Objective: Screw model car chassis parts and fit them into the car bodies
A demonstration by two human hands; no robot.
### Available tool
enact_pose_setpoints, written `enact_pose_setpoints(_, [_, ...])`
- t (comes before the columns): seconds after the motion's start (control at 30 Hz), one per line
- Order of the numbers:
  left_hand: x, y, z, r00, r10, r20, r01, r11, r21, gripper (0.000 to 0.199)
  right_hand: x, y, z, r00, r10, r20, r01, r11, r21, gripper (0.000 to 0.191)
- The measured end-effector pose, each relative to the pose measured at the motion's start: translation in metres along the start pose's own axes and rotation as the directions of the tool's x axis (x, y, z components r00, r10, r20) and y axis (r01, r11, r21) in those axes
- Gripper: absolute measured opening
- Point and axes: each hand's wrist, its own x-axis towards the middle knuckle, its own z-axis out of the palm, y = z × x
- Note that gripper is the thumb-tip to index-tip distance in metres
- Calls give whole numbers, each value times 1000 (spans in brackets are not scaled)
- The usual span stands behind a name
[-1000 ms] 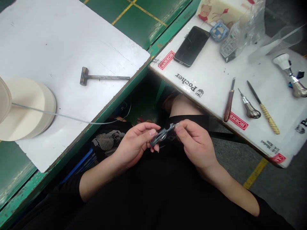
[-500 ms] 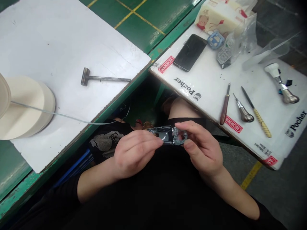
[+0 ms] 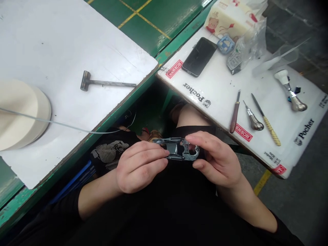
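Note:
A small dark grey model car body (image 3: 173,148), with openings in its shell, is held between my hands above my lap. My left hand (image 3: 142,165) is closed around its left end, fingers lying along the near side and hiding that part. At the right end, beside a rounded frame with a large opening, my right hand (image 3: 217,159) curves with index finger and thumb apart. The index fingertip touches the upper corner of the body; the thumb tip lies close to the lower edge.
On the left table lie a small metal hammer (image 3: 107,83) and a cream round spool (image 3: 24,114) with a thin strand (image 3: 74,129). The right table holds a phone (image 3: 199,56), a brown-handled blade (image 3: 235,114), an awl (image 3: 253,119), a yellow-handled file (image 3: 269,124) and plastic bags (image 3: 252,44).
The car body has tilted so that more of its upper side and the rounded end frame show. My hands have shifted slightly with it. The whole view has moved a little.

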Motion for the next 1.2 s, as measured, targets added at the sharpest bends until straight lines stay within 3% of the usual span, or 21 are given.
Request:
enact_pose_setpoints(0.13, [7,2,1,992,122,-39,-120,992,37,38,6,-6,-14,999,-20,25,22,997,-70,57])
enact_pose_setpoints(0.33, [17,-2,8,977,184,-110,-183,983,20,39,8,-14,-26,998,-59,13,60,992,-109,47])
enact_pose_setpoints(0.47, [15,-3,11,985,120,-125,-127,991,-48,38,9,-16,-22,999,-27,-31,24,994,-108,45])
enact_pose_setpoints(0.7, [5,-1,12,990,-101,-97,76,969,-236,34,14,-17,-8,997,4,-80,-13,994,-113,40])
enact_pose_setpoints(0.77, [3,0,12,971,-233,-59,190,893,-408,32,15,-18,-6,996,4,-94,-15,993,-119,42])
enact_pose_setpoints(0.9, [2,1,13,869,-475,140,417,550,-723,25,16,-21,-3,990,35,-136,-53,990,-131,42])
enact_pose_setpoints(1.07, [3,-2,13,749,-566,344,531,204,-822,23,19,-25,-2,994,34,-101,-43,995,-91,44])
enact_pose_setpoints(1.2, [5,-2,12,699,-585,412,561,90,-823,28,20,-24,-2,995,21,-94,-28,997,-74,40])
